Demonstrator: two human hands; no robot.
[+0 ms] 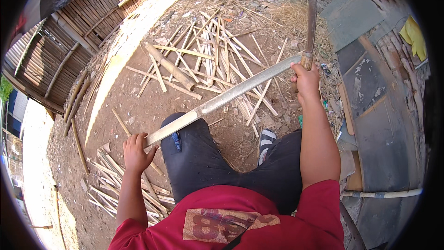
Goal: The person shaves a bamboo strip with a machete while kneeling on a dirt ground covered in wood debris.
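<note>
A long split bamboo piece [226, 96] slants across in front of me, its lower part resting over my left thigh. My left hand [137, 151] is closed around its near left end. On the right, my right hand [306, 82] grips the wooden handle of a machete [311, 25], whose dark blade points away from me, roughly upright in the view. The far end of the bamboo meets the machete near the base of the blade, just above my right hand; whether the edge is cutting into it I cannot tell.
Split bamboo strips [217, 51] lie scattered on the dirt ahead, with a thick bamboo pole [171, 67] among them. Another pile of strips [111, 180] is beside my left arm. Dark boards [370, 97] lie on the right, and a bamboo wall [106, 4] stands at far left.
</note>
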